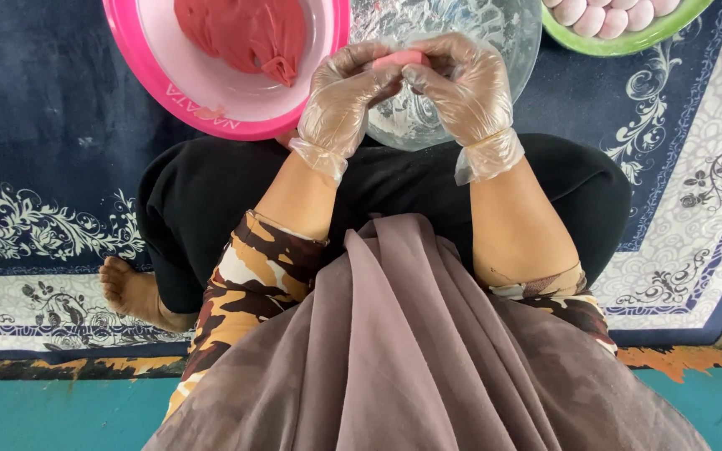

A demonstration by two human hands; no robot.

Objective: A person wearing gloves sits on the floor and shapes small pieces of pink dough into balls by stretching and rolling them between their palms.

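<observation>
- The left hand [340, 100] and the right hand [461, 88], both in clear plastic gloves, are meeting above the person's lap, fingers curled together around a small pink piece of dough [400, 58].
- Both hands are clamped on that piece, pinching it from either side; it is sitting between the fingertips, just over the clear glass bowl [511, 42].
- Judging by the grip, the shaping step is under way: the piece is being pressed or rounded, which calls for even pressure from both sides.
- A pink plastic basin [152, 71] is lying to the left, holding a large red-pink mass of dough [240, 33].
- A green plate [620, 43] at the upper right is carrying pale pink rounded balls [603, 17].
- The person is sitting cross-legged on a dark blue carpet [43, 108] with white floral borders; a teal floor [43, 413] is showing at its edge.
</observation>
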